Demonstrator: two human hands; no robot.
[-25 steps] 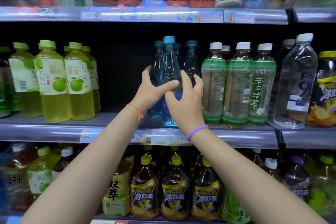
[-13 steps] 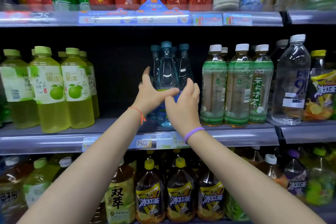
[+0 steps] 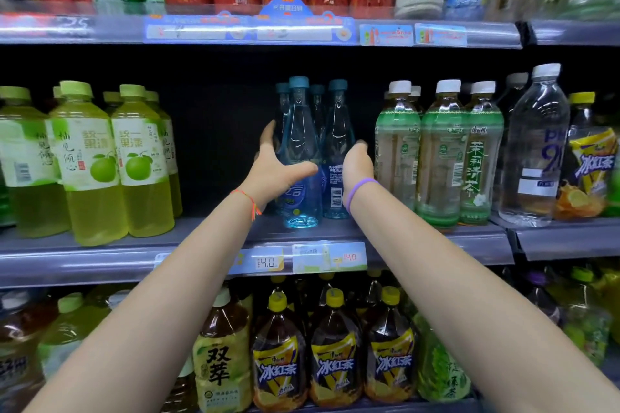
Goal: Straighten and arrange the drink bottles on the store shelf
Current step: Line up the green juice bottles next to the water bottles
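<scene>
Hands parted | left hand (image 3: 275, 171) fingers spread on front blue bottle (image 3: 299, 157) | right hand (image 3: 358, 164) cupping its neighbour (image 3: 336, 144)

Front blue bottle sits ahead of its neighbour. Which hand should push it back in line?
Left, probably. The left hand already cups the front blue bottle, thumb across its label. The right hand is beside the neighbouring blue bottle.

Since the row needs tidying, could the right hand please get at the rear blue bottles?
Probably not directly: the right hand is beside the front blue bottles, which block the rear blue bottles.
</scene>
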